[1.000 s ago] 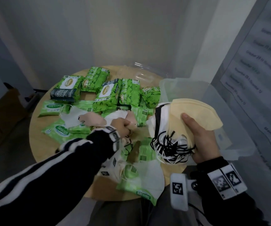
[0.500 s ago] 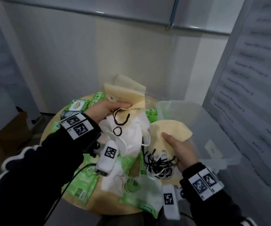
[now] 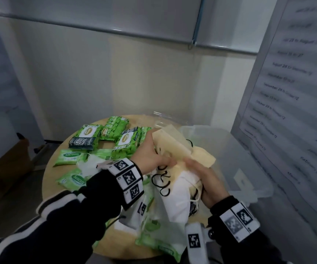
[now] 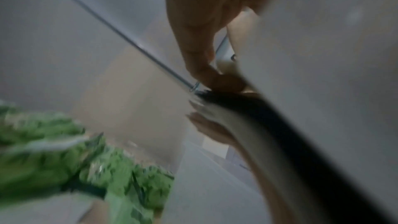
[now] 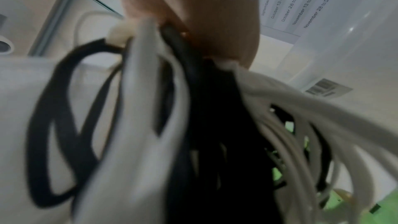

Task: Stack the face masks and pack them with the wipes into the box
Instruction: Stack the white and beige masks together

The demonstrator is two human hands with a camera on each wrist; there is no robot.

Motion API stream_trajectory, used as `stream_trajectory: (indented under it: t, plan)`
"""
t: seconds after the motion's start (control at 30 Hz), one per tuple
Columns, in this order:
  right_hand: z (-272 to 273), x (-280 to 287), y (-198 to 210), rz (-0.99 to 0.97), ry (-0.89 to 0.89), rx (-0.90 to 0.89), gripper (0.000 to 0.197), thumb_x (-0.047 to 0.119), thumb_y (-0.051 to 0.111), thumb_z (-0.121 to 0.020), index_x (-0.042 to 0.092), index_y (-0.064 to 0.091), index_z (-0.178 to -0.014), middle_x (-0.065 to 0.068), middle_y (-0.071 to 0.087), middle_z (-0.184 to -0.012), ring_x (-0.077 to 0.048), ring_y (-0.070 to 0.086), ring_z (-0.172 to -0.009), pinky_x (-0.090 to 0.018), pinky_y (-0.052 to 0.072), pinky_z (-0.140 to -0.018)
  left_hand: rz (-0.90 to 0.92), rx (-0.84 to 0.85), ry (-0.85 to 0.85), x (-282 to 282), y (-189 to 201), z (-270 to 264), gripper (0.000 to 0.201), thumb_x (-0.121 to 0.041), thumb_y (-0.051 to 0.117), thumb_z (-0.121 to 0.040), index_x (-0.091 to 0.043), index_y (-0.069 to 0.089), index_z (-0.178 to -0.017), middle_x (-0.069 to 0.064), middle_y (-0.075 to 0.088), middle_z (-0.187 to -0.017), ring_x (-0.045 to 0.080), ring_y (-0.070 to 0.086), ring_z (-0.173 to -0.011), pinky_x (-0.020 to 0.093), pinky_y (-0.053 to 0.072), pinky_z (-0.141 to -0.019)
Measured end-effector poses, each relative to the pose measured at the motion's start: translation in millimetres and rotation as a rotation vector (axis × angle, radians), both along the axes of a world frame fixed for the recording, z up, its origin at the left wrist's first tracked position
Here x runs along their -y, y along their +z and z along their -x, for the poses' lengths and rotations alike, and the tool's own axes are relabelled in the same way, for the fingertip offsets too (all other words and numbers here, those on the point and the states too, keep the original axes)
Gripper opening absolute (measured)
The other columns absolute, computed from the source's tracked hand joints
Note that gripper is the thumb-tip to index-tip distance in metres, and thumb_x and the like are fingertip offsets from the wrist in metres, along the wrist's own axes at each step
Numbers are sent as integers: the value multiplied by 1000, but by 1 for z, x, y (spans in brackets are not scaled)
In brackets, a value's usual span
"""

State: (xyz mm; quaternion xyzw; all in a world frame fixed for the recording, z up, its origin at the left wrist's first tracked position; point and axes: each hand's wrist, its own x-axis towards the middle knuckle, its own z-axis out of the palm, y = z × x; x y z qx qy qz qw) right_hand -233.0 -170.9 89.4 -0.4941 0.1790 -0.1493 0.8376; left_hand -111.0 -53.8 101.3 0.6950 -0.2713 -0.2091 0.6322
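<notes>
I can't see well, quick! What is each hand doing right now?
Left hand: holding a cream face mask.
Right hand: holding the stack of masks.

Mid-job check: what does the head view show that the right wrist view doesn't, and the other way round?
Only the head view shows the left hand holding beige masks against the stack, the wipe packs on the round table and the whole clear box. Only the right wrist view shows the barcode label up close. Both show the right hand gripping the mask stack, its ear loops dangling.
</notes>
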Motion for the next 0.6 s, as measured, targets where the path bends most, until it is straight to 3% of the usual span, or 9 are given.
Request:
stream_trajectory:
  t: [0.03,0.1,0.2,0.27,0.33,0.4,0.5,0.6]
  plan:
    - [0,1,-3,50,-13,-14,40,9,63,-80,-1,60,-119,-20,69,-109,-32,68,-93,-36,58,-75,-1,69,4,0,2,1,105,-2,87,-53,-29,27,-135,-2,57,-111,15,58,-104,26,51,-86]
    - [0,2,-5,116,-49,-39,43,0,65,-77,0,59,-119,-19,69,-108,-32,68,-95,-37,58,-76,-17,253,16,-2,3,0,114,-11,90,-50,-39,23,-138,1,51,-118,14,54,-109,27,47,-93]
    - [-1,1,-5,165,-76,-36,39,-5,64,-80,3,60,-118,-17,69,-109,-32,67,-96,-37,58,-79,6,402,23,-6,4,0,91,-27,88,-50,-47,40,-125,1,48,-121,14,50,-113,32,42,-97]
    - [-1,1,-4,178,-77,-35,39,-5,63,-81,4,60,-118,-17,69,-109,-32,67,-97,-38,57,-80,68,347,53,-6,7,2,59,-38,84,-54,-46,55,-104,-2,55,-113,13,55,-108,32,49,-90]
    - [-1,1,-4,177,-68,-32,40,-4,64,-80,4,59,-119,-16,69,-110,-32,67,-99,-39,57,-81,144,270,104,-5,12,3,26,-29,82,-67,-35,65,-85,-3,61,-100,10,61,-95,26,53,-80]
    - [-1,1,-3,170,-65,-27,41,-2,66,-79,4,59,-119,-15,70,-110,-31,67,-99,-39,57,-82,186,188,133,-6,17,0,7,-17,75,-76,-21,69,-78,-5,66,-88,3,64,-81,17,51,-72]
    - [-1,1,-2,170,-56,-12,45,2,69,-76,5,59,-120,-14,69,-111,-30,67,-101,-41,56,-84,243,54,113,-7,22,-1,3,-10,68,-81,-12,70,-79,-6,70,-71,6,66,-69,19,53,-67]
    - [-2,0,1,172,-23,13,50,5,71,-73,6,59,-121,-14,69,-113,-31,66,-104,-45,54,-89,280,-47,121,-6,20,-3,6,-7,64,-85,-10,67,-81,-3,70,-71,11,66,-67,25,55,-63]
